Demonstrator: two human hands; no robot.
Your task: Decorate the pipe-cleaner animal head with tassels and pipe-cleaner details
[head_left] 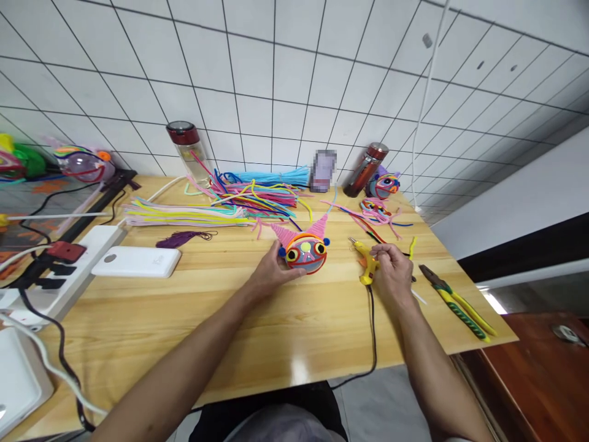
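My left hand [271, 270] grips a small round animal-face ornament [306, 255] from its left side, thumb along the lower front. The ornament has pink pointed ears of wound pipe cleaner, yellow-and-black eyes, red and orange outlines and blue balls at the sides. To its right is a yellow hot glue gun [367, 261], nozzle pointing up and left, its black cord trailing over the table's front edge. My right hand [393, 267] is closed at the rear of the glue gun, fingers curled against it; the fingertips' exact hold is partly hidden.
Bundles of coloured pipe cleaners [193, 213] lie behind the ornament. Pliers [455, 302] rest at right. A glass bottle [188, 150], a red flask [365, 170] and another ornament [383, 183] stand near the wall. A power strip [69, 276] and white power bank [137, 262] occupy the left.
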